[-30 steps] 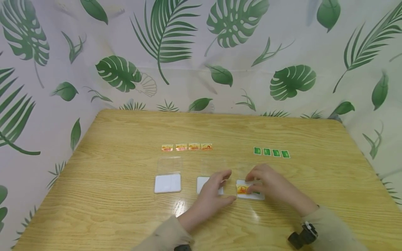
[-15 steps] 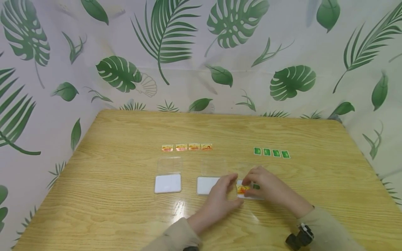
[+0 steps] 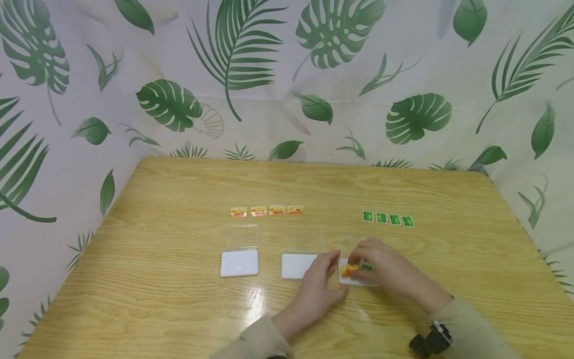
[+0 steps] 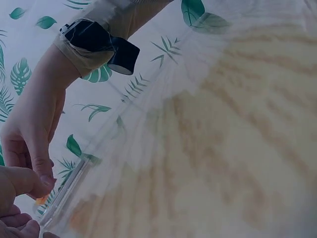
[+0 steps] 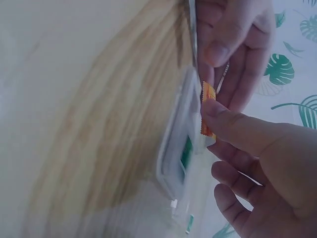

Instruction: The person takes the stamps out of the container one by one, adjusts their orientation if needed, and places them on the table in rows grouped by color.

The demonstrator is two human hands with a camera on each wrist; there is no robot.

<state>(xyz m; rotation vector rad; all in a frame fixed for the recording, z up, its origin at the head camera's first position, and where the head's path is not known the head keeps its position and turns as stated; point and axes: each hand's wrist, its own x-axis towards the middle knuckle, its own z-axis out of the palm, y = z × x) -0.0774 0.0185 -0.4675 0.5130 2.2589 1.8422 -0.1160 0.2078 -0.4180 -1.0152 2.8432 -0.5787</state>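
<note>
My right hand (image 3: 383, 262) pinches a small orange-and-yellow postage stamp (image 3: 348, 270) between thumb and fingers, over the left half of the rightmost clear plastic case. In the right wrist view the stamp (image 5: 208, 90) stands with its perforated edge showing. A green stamp (image 5: 186, 153) lies on the white insert of that case (image 5: 171, 148), partly covered by my right hand in the head view. My left hand (image 3: 314, 286) spreads its thumb and fingers around the left end of the case, fingertips right at its edges. It overlaps part of the middle case.
The middle case (image 3: 296, 267) and left case (image 3: 239, 263), with white inserts, have their transparent lids folded back. Behind them runs a row of several orange stamps (image 3: 277, 210). Several green stamps (image 3: 394, 219) lie at the right. Leaf-patterned fabric (image 3: 278, 119) hangs behind the table.
My left hand has moved right, from over the middle case to the left end of the right case. The pinched orange stamp has shifted slightly within the case area.
</note>
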